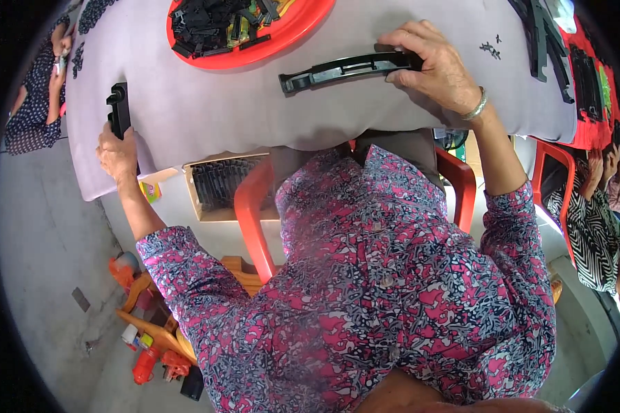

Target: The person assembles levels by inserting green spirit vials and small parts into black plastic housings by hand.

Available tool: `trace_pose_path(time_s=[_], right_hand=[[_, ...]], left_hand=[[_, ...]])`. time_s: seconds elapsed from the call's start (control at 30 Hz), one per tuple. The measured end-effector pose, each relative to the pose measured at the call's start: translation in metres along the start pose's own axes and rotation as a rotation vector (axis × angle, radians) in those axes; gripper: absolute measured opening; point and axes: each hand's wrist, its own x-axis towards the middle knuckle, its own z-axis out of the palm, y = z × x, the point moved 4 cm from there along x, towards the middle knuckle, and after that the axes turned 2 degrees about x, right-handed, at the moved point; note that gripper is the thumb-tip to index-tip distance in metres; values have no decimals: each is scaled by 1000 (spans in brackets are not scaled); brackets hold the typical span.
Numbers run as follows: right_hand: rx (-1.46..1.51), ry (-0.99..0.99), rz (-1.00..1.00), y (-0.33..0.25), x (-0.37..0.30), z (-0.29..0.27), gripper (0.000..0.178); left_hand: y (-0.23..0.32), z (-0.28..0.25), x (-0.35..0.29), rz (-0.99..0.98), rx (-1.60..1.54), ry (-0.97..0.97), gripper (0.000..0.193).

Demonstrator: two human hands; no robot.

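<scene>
The left hand clasps a block, the right hand pinches a strip by its end, both over the desk. Handling 2 parts seems the step; next likely needs a steady grip.

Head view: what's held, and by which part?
Right hand: the long black strip, by its right end. Left hand: a notched black piece, by its nearer part.

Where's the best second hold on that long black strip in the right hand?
Probably a pinch across the free left end of the long black strip, coming from the left: the right hand covers the opposite end, while this one juts out uncovered.
</scene>
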Motion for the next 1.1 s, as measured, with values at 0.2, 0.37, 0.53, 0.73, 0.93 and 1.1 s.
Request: trace_pose_path(time_s=[0.2,0.37,0.53,0.73,0.93,1.1], right_hand=[[-31,25,-60,4,-3,-1,43],[21,17,35,3,-5,-13,39],[364,144,193,24,6,-26,17],[428,192,119,8,58,-13,6],[110,110,-2,8,127,24,9],[-233,128,-135,10,166,55,8]], left_hand=[[-24,9,-1,11,-74,27,51],[7,-8,-14,35,-180,54,50],[27,-37,-40,-32,-118,177,58],[127,-91,-101,295,-756,443,40],[216,-91,-155,399,-1238,66,42],[245,-94,-169,461,-1407,-92,59]])
